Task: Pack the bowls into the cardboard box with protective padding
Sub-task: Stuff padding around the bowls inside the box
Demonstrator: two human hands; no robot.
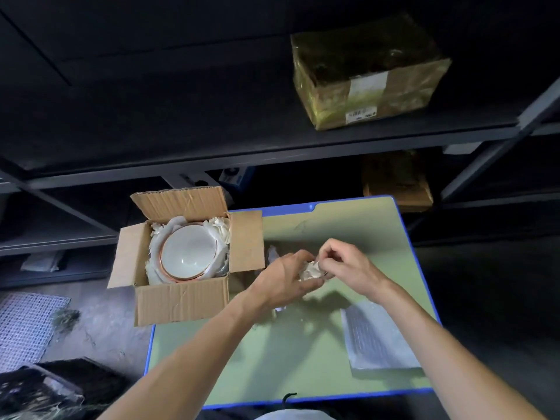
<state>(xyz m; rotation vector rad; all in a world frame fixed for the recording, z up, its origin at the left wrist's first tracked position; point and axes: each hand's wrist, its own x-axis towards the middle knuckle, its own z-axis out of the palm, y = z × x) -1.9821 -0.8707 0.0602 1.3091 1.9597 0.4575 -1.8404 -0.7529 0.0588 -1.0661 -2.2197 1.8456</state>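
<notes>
Mesh matting [25,327] lies on the floor at the lower left of the frame, with a dark crate [45,386] below it in the corner. Right of these, left of centre, stands the cardboard box [181,301] with all four flaps folded open; it sits at the far left corner of the green, blue-edged surface [333,225] and hangs partly over its left edge. Inside the box a white bowl [189,253] with a coppery rim rests open side up, and white packing paper [219,227] is bunched around it against the walls.

At the centre, over the surface and just right of the box, the left hand [285,278] curls its fingers round a crumpled wad of paper [312,270] from the left. The right hand [348,265] meets it from the right, fingertips pinching the same wad. Lower right on the surface lies a flat sheet of bubble wrap [378,338], apart from both hands. In the upper right of the frame a taped parcel [369,74] with a label sits on a dark shelf [272,147].
</notes>
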